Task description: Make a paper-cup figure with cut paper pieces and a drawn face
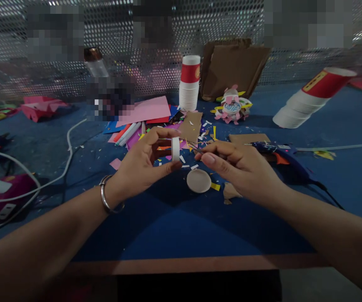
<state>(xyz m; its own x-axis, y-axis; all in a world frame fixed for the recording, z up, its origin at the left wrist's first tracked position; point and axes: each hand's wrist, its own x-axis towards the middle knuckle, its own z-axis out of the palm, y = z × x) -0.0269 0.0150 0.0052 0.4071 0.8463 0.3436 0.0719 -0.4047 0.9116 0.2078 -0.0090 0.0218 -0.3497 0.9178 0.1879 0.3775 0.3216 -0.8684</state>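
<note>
Between the thumb and fingers of my left hand (146, 161) is a short white ring-like piece (175, 149), held upright on its edge. It looks like a slice of a paper cup. My right hand (237, 163) pinches a thin, pointed metal tool (196, 148), its tip directed at the white piece but apart from it. My fingers hide most of that tool, so its kind is unclear. Below and between my hands, a round pale disc (199, 180) lies on the blue table. A torn cardboard scrap (231, 191) rests just under my right hand.
A blue glue gun (289, 161) with its cord lies at right. Behind stand stacked paper cups (189, 90), a paper-cup craft (232, 105) and cardboard sheets (231, 69). A leaning cup stack (313, 98) is far right. Paper scraps and markers (129, 133) clutter the middle; a white cable (69, 142) crosses left.
</note>
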